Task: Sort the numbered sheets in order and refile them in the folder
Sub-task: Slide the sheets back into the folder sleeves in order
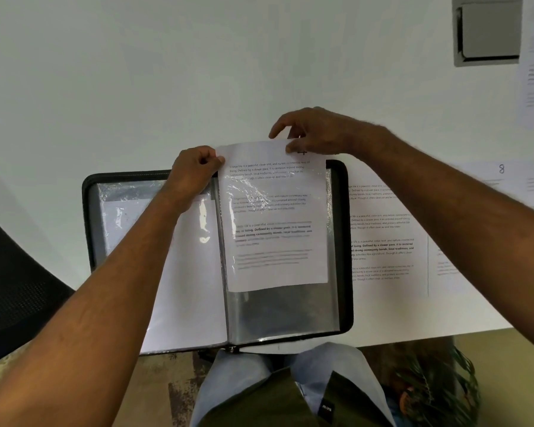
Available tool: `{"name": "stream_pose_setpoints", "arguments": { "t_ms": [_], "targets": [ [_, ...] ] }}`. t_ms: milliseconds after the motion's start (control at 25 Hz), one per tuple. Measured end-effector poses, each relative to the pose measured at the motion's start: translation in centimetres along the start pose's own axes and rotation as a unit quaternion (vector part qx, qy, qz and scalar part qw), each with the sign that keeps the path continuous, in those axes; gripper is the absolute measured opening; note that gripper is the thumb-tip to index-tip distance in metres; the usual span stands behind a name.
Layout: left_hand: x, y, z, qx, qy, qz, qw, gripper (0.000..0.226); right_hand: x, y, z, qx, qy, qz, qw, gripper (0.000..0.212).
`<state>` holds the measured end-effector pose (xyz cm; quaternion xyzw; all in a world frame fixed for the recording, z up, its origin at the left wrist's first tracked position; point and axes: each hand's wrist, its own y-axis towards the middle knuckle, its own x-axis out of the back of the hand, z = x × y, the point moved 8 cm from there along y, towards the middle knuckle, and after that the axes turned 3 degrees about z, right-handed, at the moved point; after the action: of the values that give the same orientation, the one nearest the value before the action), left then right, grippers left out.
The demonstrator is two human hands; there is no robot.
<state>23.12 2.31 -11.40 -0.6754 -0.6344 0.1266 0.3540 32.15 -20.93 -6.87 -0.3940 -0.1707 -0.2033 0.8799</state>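
Partway through, by the look of it, the person is feeding one printed sheet [275, 217] into the clear sleeve [285, 306] on the right-hand page of the open black zip folder [344, 241], which is lying on the white counter [136, 87] with its near edge hanging over the person's lap. The left hand [195, 171] is pinching the sheet's top left corner at the sleeve mouth, its grip closed on paper and possibly on the plastic lip too; I cannot tell which. The right hand [312, 134] is gripping the sheet's top edge near the right corner, thumb and fingers closed on it, partly covering a handwritten number that may be a 4. The sheet is sitting most of the way in, its top strip still sticking out above the sleeve and its bottom edge stopping well short of the sleeve's bottom, so this insertion is not yet finished. On the left-hand page, a sleeve [195, 272] already seems to be holding white paper, suggesting earlier numbers are filed. Several more sheets are waiting on the counter to the right: one text sheet [383, 229] just beside the folder, another marked 8 [501, 169] further out, and more at the far right edge. So sorting appears largely done, while much of the refiling is remaining.
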Motion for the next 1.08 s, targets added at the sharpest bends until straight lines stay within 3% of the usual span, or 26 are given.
{"name": "stream_pose_setpoints", "arguments": {
  "t_ms": [200,360,440,560,840,1080],
  "targets": [
    [0.0,0.2,0.2,0.008,0.033,0.014,0.999,0.039,-0.1,0.2,0.4,0.009,-0.011,-0.018,1.0,0.034],
    [0.4,0.0,-0.2,-0.02,-0.007,0.005,1.0,0.008,-0.8,0.4,0.2,0.012,0.001,0.003,1.0,0.033],
    [0.4,0.0,0.0,-0.021,-0.025,0.008,0.999,0.02,-1.1,0.4,0.2,0.019,0.011,0.019,1.0,0.032],
    [0.1,-0.2,0.1,-0.031,-0.013,0.028,0.999,0.021,-1.9,0.4,0.1,0.023,0.015,0.045,0.999,0.032],
    [-1.0,-0.2,-0.5,-0.076,0.144,0.038,0.986,0.012,-4.6,-0.2,0.0,0.014,-0.005,0.089,0.996,0.024],
    [-1.2,0.4,0.0,-0.091,0.166,0.039,0.981,0.033,-6.5,-0.8,-0.2,-0.005,-0.011,0.082,0.997,0.02]
  ]
}}
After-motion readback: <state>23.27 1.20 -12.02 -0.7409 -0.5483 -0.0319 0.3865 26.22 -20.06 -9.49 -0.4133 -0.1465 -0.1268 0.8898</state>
